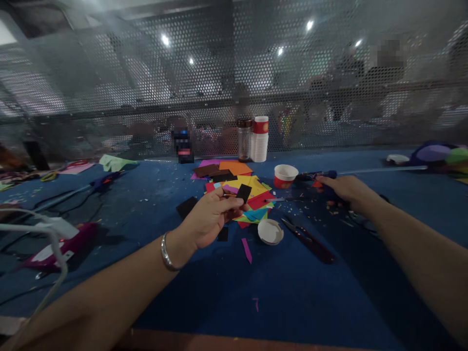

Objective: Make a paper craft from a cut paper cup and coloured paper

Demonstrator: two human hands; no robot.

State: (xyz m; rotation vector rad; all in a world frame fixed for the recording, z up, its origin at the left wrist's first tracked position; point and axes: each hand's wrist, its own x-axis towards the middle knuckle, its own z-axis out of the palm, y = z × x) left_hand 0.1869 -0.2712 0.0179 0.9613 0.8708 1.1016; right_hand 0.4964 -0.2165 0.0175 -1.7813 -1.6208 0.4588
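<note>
My left hand (215, 214), with a silver bangle at the wrist, pinches a small black piece of paper (244, 193) above a pile of coloured paper. On the right, my right hand (340, 189) is wrapped round a dark blue glue gun (327, 174) with an orange trigger; a clear stick extends from its back. Its nozzle points left, close to a cut-down red and white paper cup (285, 176). A white cup base (270, 231) lies between my hands, beside dark-handled scissors (309, 241). A purple paper strip (246, 250) lies nearer me.
Yellow paper (252, 185) and other coloured sheets spread mid-table. Behind them stand stacked paper cups (260, 141) and a clear jar (244, 141) before a perforated metal screen. Another glue gun (106, 180) and a magenta device (62, 246) with cables lie left. Paper scraps dot the blue tabletop.
</note>
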